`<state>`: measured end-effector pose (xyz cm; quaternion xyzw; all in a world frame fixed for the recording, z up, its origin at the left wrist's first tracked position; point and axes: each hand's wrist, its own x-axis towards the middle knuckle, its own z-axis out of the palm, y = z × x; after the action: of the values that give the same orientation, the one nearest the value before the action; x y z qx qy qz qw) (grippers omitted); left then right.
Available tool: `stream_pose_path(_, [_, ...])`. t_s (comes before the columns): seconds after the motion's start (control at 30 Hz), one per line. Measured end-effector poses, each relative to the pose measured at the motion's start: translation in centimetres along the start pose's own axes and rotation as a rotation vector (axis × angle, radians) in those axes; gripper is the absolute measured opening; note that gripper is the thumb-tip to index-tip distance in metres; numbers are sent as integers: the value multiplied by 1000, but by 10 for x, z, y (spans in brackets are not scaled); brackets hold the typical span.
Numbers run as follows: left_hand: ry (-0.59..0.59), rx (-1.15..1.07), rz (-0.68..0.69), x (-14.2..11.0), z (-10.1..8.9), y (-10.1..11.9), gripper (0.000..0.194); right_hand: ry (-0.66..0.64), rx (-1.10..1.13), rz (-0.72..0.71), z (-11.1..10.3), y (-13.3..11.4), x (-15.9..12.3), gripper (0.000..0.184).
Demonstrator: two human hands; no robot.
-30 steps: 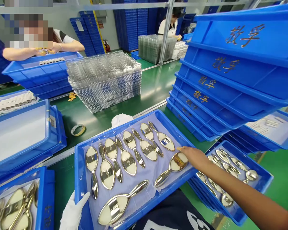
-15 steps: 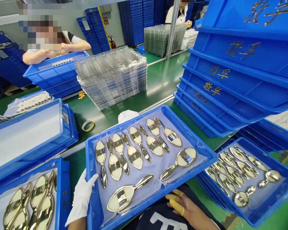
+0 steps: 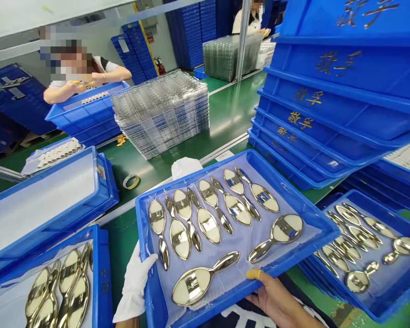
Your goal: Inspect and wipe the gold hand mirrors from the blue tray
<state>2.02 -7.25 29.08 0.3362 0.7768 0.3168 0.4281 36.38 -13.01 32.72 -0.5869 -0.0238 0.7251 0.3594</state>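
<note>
Fingers (image 3: 254, 274): left glove (image 3: 135, 284) and right hand (image 3: 273, 298) both pinching the blue tray (image 3: 304, 256).
Blue tray: between both hands, ten golden paddles (image 3: 193, 286) lying on lining (image 3: 237, 243).
Left tray (image 3: 102, 273), right tray (image 3: 382, 307): similar paddles inside.

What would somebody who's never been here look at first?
Probably the shiny, gold-coloured, long-handled pieces lying in the blue tray in the middle. The white-gloved left grip holds the tray's left side, and the right grip its near edge. After that, the eye might jump to the tall stack of blue crates on the right.
</note>
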Motion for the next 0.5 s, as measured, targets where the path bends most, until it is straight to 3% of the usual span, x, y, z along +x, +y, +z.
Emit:
stream_pose_path(0.17, [-145, -62, 7, 15, 17, -5, 87, 99, 134, -11, -6, 14, -20, 15])
stream_pose_path(0.3, [-177, -51, -44, 13, 24, 0, 88, 98, 179, -24, -10, 27, -28, 14])
stream_pose_path(0.4, [-191, -6, -117, 18, 14, 3, 87, 53, 140, -64, -9, 47, -24, 10])
stream_pose_path(0.5, [-243, -18, -187, 36, -2, 6, 92, -40, 11, -80, -8, 68, -21, 19])
